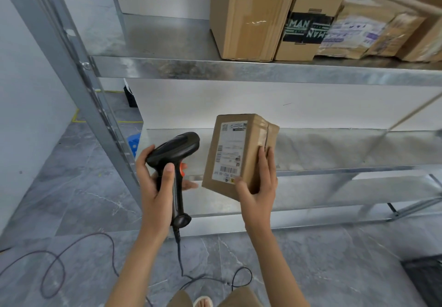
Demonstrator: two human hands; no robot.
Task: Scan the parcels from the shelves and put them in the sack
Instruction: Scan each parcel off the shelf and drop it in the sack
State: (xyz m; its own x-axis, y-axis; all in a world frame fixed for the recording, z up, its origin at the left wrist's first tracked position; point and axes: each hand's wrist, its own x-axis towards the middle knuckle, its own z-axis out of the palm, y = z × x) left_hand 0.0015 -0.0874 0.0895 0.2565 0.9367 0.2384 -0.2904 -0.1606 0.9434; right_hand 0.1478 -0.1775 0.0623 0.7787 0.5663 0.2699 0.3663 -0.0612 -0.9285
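One view only, head-mounted, wide-angle, looking forward and down. Close over both forearms, with the left hand (157, 187) and right hand (259, 184) near mid-frame. Facing a metal shelf rack (239, 69) straight ahead, upper shelf high in frame, lower shelves just past the hands. Grey floor (71, 187) below and left, edges bowed by the lens.
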